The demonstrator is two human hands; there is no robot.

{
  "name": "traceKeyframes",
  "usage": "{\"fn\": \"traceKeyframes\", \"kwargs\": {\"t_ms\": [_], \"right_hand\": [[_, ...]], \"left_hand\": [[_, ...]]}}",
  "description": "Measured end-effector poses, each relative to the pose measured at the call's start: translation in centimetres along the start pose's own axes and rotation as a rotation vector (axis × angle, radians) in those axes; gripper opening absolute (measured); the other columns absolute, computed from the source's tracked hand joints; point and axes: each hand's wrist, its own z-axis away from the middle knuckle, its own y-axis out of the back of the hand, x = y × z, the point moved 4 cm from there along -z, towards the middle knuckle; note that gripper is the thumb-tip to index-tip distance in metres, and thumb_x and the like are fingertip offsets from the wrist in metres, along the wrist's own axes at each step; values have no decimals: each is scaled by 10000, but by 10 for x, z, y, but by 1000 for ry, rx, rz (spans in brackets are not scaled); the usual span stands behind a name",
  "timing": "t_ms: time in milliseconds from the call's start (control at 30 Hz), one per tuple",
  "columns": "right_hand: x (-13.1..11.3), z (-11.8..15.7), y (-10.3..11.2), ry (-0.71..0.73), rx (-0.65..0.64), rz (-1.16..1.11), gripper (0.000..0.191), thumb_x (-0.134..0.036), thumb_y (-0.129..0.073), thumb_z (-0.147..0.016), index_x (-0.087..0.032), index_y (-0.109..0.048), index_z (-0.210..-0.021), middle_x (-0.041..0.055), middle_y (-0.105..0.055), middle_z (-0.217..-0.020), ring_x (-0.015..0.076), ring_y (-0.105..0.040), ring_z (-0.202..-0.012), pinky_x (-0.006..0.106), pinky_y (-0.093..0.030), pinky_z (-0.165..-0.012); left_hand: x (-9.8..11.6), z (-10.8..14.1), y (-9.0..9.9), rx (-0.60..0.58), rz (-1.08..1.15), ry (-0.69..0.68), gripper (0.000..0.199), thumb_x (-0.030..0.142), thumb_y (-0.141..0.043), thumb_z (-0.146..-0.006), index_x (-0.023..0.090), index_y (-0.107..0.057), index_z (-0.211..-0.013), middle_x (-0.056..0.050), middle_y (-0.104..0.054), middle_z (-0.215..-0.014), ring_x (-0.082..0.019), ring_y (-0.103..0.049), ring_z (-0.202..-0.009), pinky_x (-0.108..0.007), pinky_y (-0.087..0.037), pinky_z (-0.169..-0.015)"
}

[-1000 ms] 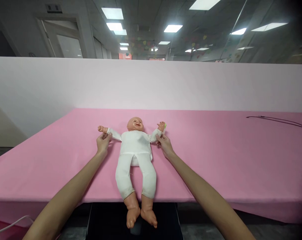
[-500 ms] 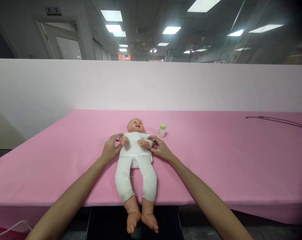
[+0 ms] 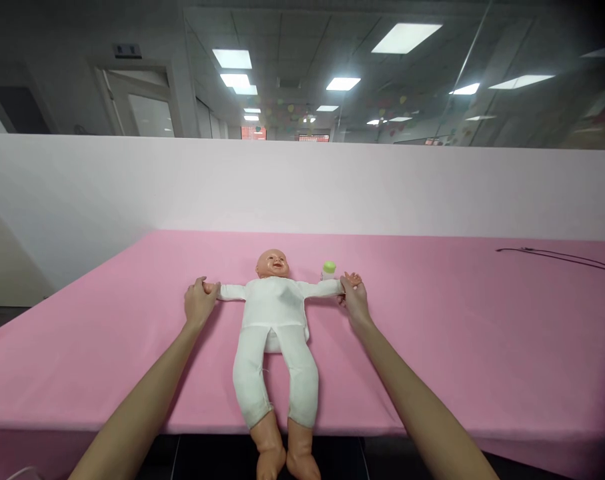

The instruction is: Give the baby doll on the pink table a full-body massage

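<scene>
A baby doll [image 3: 275, 303] in white clothes lies on its back, its feet hanging over the table's front edge. Both its arms are stretched straight out to the sides. My left hand [image 3: 201, 303] is closed around the doll's hand on the left. On the other side, my right hand [image 3: 355, 301] grips the doll's wrist, and the small plastic fingers show above my own. Just behind that outstretched arm stands a small bottle [image 3: 329, 270] with a green cap, its lower part hidden by the sleeve.
A pink cloth [image 3: 447, 333] covers the table. Thin black cords [image 3: 557, 256] lie at the far right. Behind the table runs a low white wall [image 3: 302, 187] with glass above it. A white cable shows at the lower left corner.
My hands have moved apart, drawing the doll's arms from bent over its chest to straight out sideways. The view has tilted up slightly.
</scene>
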Motion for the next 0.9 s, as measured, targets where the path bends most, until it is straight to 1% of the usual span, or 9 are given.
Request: {"fn": "traceKeyframes", "kwargs": {"t_ms": [100, 200, 333, 467, 600, 667, 733, 833, 900], "right_hand": [[5, -10, 16, -88, -23, 132, 366, -414, -832, -724, -250, -506, -747, -47, -502, -520, 109, -406, -411, 239, -272, -364], [11, -16, 30, -136, -79, 265, 344, -430, -799, -735, -225, -528, -681, -55, -472, -483, 84, -348, -399, 233, -254, -391], [9, -17, 42, -63, -60, 679, 316, -484, -693, -838, -190, -630, -739, 19, -614, -599, 147, -509, -505, 263, -328, -469], [-1, -12, 40, 51, -10, 1069, 389, -527, -567, -935, -177, -733, -956, 125, -737, -1004, 246, -690, -804, 321, -463, -650], [-11, -11, 35, 252, 67, 1128, 470, -513, -493, -989, -165, -706, -1220, 169, -635, -1319, 300, -695, -1036, 398, -524, -834], [-14, -11, 30, 391, 41, 1046, 420, -443, -486, -993, -165, -695, -1230, 151, -633, -1313, 275, -690, -1028, 401, -536, -885], [-14, -11, 23, 514, -18, 956, 392, -389, -493, -985, -166, -683, -1245, 139, -652, -1280, 252, -687, -977, 398, -552, -896], [-12, -9, 12, 662, -96, 876, 413, -355, -471, -990, -158, -650, -1307, 154, -671, -1295, 272, -681, -1046, 431, -571, -942], [-10, -8, 6, 751, -122, 861, 446, -340, -446, -998, -140, -624, -1355, 172, -664, -1352, 305, -651, -1192, 481, -550, -1040]], "left_hand": [[1, 0, 6, 31, -213, 19, 431, 566, -670, -824, 201, -727, -1047, -198, -707, -985, -475, -602, -1108, -640, -438, -960], [8, 4, 9, -48, -408, 96, 450, 540, -549, -903, 177, -756, -1073, -226, -703, -1102, -452, -587, -1135, -591, -431, -961], [15, 11, 10, -86, -528, 97, 470, 464, -469, -969, 157, -771, -1156, -226, -674, -1205, -421, -564, -1181, -536, -431, -967], [27, 16, 13, 36, -476, -80, 455, 396, -515, -978, 138, -724, -1290, -227, -627, -1338, -422, -541, -1238, -573, -433, -1013], [76, 30, 18, 90, -134, -404, 415, 311, -484, -1010, 151, -681, -1338, -191, -609, -1370, -353, -539, -1305, -530, -410, -1134], [115, 43, 9, -54, 136, -521, 350, 320, -502, -1015, 171, -720, -1245, -165, -659, -1294, -314, -590, -1263, -480, -439, -1138], [155, 55, -13, -335, 418, -490, 285, 374, -590, -996, 192, -750, -1147, -139, -723, -1214, -297, -660, -1175, -452, -498, -1085], [200, 71, -66, -751, 863, -70, 361, 480, -634, -996, 165, -750, -1128, -170, -749, -1235, -299, -714, -1148, -443, -545, -1047], [218, 79, -105, -886, 1004, 266, 399, 516, -627, -1009, 133, -730, -1046, -215, -743, -1245, -291, -722, -1164, -419, -529, -1089]]}}
